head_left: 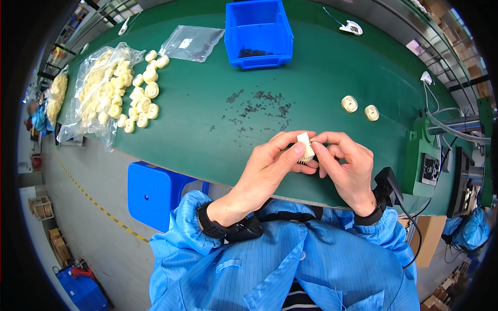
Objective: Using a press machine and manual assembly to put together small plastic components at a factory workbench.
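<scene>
Clamping a cream gear (307, 152) in its fingers over the bench (192, 124), the left hand (270, 163) meets the right hand (350, 168), whose hold at its side is unclear; two gears (349, 104) rightward look finished, the leftward pile (123, 80) unstarted.

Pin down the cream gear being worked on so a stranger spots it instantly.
On the green table, look to the near edge, below the scattered small black parts. There the left hand grips the cream gear, with the right hand close against it. Unlike the two loose gears farther right, it is held between fingers.
</scene>
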`<move>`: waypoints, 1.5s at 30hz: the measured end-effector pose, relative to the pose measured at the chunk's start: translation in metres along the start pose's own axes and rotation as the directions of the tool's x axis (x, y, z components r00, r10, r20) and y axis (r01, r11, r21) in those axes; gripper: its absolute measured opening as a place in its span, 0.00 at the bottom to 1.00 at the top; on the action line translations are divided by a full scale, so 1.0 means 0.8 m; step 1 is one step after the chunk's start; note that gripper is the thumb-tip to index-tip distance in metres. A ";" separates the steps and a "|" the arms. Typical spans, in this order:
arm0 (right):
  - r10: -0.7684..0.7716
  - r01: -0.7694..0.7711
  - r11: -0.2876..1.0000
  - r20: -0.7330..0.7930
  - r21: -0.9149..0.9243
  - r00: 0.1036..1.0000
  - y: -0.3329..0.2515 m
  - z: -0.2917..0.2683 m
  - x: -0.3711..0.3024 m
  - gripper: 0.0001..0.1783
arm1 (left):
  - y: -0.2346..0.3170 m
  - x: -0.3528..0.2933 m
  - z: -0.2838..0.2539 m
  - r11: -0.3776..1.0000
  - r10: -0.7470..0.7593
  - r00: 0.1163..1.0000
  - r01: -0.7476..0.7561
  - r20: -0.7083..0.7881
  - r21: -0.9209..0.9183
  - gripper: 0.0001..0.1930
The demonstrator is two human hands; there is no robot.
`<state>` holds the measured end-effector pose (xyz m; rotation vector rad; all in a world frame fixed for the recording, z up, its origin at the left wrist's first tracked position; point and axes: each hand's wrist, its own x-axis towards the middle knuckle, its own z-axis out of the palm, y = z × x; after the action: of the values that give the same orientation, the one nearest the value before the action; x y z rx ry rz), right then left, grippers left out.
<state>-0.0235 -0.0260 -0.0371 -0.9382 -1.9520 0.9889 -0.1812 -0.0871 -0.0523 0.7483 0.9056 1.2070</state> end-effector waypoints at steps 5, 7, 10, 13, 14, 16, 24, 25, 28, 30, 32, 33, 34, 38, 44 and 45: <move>0.031 -0.031 0.999 0.001 -0.011 1.000 0.000 0.003 0.001 0.05 | 0.004 0.000 -0.002 1.000 0.019 1.000 -0.019 -0.020 0.007 0.21; 0.044 -0.044 0.999 0.003 0.005 0.999 0.001 0.004 0.000 0.05 | 0.005 0.001 -0.001 0.999 0.029 0.999 -0.028 -0.024 0.025 0.20; 0.127 -0.129 0.990 0.045 0.060 0.991 -0.003 0.003 0.001 0.04 | 0.004 0.000 -0.005 0.999 0.016 1.000 -0.015 -0.018 0.029 0.20; 0.242 -0.257 0.952 0.105 0.166 0.965 -0.004 0.000 0.003 0.05 | 0.003 0.001 -0.007 0.999 0.041 0.999 -0.042 -0.017 -0.008 0.19; 0.243 -0.258 0.952 0.104 0.166 0.964 -0.003 0.000 0.003 0.05 | 0.003 0.001 -0.007 0.999 0.040 0.999 -0.041 -0.016 -0.009 0.19; 0.266 -0.291 0.923 0.130 0.251 0.955 0.001 0.000 0.003 0.05 | 0.004 0.002 -0.007 0.999 0.052 0.999 -0.052 -0.012 0.004 0.19; 0.321 -0.361 0.869 0.170 0.339 0.932 0.000 0.000 0.003 0.05 | 0.004 -0.001 -0.004 0.976 0.148 0.989 -0.144 -0.013 0.162 0.20; 0.331 -0.373 0.864 0.177 0.338 0.927 -0.001 -0.001 0.003 0.05 | 0.004 -0.001 -0.003 0.965 0.174 0.985 -0.168 -0.013 0.200 0.20; 0.258 -0.301 0.919 0.189 0.255 0.947 -0.001 -0.008 0.006 0.04 | 0.010 -0.002 -0.008 0.967 0.086 0.995 -0.095 0.046 0.236 0.19; 0.190 -0.232 0.947 0.196 0.222 0.962 -0.005 -0.011 0.010 0.04 | 0.009 -0.004 -0.012 0.973 0.060 0.996 -0.073 0.069 0.220 0.19; 0.122 -0.163 0.968 0.208 0.192 0.971 -0.006 -0.011 0.011 0.03 | 0.008 -0.006 -0.015 0.978 0.032 0.996 -0.050 0.088 0.204 0.18; 0.043 -0.070 0.988 0.194 0.138 0.980 -0.006 -0.010 0.012 0.03 | 0.008 -0.005 -0.015 0.983 0.014 0.994 -0.033 0.104 0.180 0.19; -0.038 0.023 0.996 0.186 0.083 0.982 -0.007 -0.010 0.012 0.04 | 0.008 -0.004 -0.015 0.988 -0.004 0.993 -0.015 0.119 0.156 0.19; -0.331 0.348 0.895 0.108 -0.280 0.937 -0.007 -0.012 0.008 0.09 | 0.012 0.002 -0.016 0.997 -0.040 0.987 0.030 0.154 0.070 0.20; -0.033 0.056 0.985 0.139 -0.163 0.990 -0.017 -0.029 0.009 0.25 | 0.018 0.002 -0.020 0.994 -0.077 0.987 0.087 0.142 -0.064 0.21; -0.097 0.128 0.977 0.180 -0.173 0.979 -0.015 -0.026 0.010 0.27 | 0.016 0.003 -0.017 0.996 -0.067 0.986 0.075 0.155 -0.049 0.21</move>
<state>-0.0130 -0.0184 -0.0156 -0.8547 -2.2453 0.8586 -0.1992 -0.0815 -0.0477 0.7481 0.7629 1.0913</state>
